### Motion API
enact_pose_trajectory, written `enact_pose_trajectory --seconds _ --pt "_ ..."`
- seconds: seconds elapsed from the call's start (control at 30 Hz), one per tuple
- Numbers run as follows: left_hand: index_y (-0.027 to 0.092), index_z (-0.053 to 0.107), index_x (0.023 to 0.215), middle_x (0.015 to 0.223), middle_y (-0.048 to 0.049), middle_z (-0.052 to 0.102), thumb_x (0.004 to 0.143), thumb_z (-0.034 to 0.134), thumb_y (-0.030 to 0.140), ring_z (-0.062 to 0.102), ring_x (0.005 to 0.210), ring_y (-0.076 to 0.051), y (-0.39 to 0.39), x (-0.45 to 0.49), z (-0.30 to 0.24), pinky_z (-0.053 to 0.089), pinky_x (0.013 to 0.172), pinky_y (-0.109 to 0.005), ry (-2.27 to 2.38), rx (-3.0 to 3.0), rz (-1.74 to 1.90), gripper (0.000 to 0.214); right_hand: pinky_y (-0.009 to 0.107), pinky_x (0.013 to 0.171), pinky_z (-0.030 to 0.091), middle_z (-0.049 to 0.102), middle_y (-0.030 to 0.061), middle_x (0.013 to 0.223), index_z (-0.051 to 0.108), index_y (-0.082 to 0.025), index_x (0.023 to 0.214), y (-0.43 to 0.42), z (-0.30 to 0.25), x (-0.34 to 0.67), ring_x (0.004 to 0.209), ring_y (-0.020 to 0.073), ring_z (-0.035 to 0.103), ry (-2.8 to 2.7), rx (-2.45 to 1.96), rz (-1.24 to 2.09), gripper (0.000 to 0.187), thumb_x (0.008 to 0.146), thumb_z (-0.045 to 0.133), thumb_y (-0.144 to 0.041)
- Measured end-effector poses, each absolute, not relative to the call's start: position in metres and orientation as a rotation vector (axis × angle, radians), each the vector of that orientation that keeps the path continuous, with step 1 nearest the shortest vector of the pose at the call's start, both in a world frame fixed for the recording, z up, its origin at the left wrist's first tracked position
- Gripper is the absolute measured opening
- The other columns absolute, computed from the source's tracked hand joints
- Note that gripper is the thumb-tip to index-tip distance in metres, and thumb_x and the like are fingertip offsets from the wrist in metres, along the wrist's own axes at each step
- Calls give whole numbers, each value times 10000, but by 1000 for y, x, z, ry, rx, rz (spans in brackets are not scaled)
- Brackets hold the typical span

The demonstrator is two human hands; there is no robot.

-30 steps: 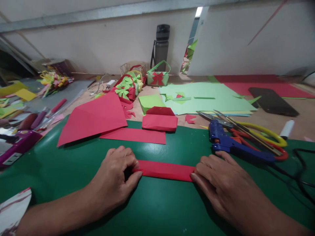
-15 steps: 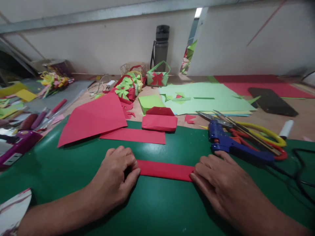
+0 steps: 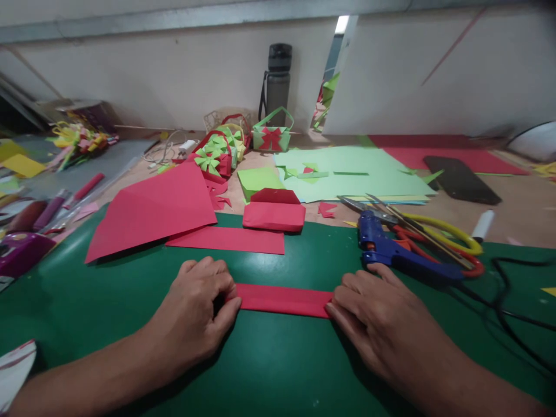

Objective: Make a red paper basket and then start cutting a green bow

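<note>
A folded red paper strip [image 3: 284,300] lies level on the green mat [image 3: 278,370] in front of me. My left hand [image 3: 202,310] pinches its left end between thumb and curled fingers. At the right end, my right hand [image 3: 369,321] grips it the same way, fingers bent over the paper. Both ends of the strip are hidden under my fingers. Just beyond it lie a flat red paper strip [image 3: 234,240], a larger red sheet [image 3: 152,211] and a folded red paper box [image 3: 274,215].
Right of centre rest a blue glue gun [image 3: 391,252] with a black cord, pliers [image 3: 365,208] and yellow-handled scissors [image 3: 447,231]. Behind are pale green sheets [image 3: 347,165], a phone [image 3: 460,179], small paper baskets [image 3: 212,156] and a bottle [image 3: 278,87]. A purple tape dispenser [image 3: 26,252] sits left.
The whole view has shifted slightly, so things appear a little further left. Both hands keep their hold on the red strip, with no clear movement against the mat.
</note>
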State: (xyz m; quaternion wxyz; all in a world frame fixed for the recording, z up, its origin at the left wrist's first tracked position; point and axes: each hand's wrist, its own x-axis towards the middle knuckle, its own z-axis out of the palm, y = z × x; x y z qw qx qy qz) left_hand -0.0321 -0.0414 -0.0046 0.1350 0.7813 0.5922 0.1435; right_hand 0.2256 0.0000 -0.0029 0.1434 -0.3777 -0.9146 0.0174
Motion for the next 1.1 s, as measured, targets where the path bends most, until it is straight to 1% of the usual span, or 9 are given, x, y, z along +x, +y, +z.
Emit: enact_pose_trajectory --seconds 0.3,0.53,0.77,1.1 --pt "190 424 610 634 7 485 832 418 212 441 636 -167 -41 -32 -7 303 663 -346 1702 2278 428 224 355 736 282 518 10 603 524 -192 591 -2 -3 225 569 160 433 -2657 -1166 83 313 873 390 -175" --pt "193 431 610 640 4 501 840 411 226 445 643 -169 -40 -32 -5 312 663 -343 1702 2278 417 233 353 721 272 516 9 590 516 -192 575 -1 -3 225 570 161 430 -2676 -1155 72 322 870 389 -172" --pt "195 453 634 666 -6 514 844 404 242 453 655 -175 -39 -34 -3 303 661 -350 1688 2307 343 221 347 703 268 503 6 584 501 -194 560 0 -3 225 564 159 431 -2683 -1147 64 323 865 395 -175" --pt "180 459 628 681 -16 519 816 427 215 458 676 -183 -34 -30 6 298 666 -359 1698 2266 240 194 350 694 270 498 -8 561 509 -201 559 2 -5 227 523 153 421 -2677 -1069 44 324 866 407 -183"
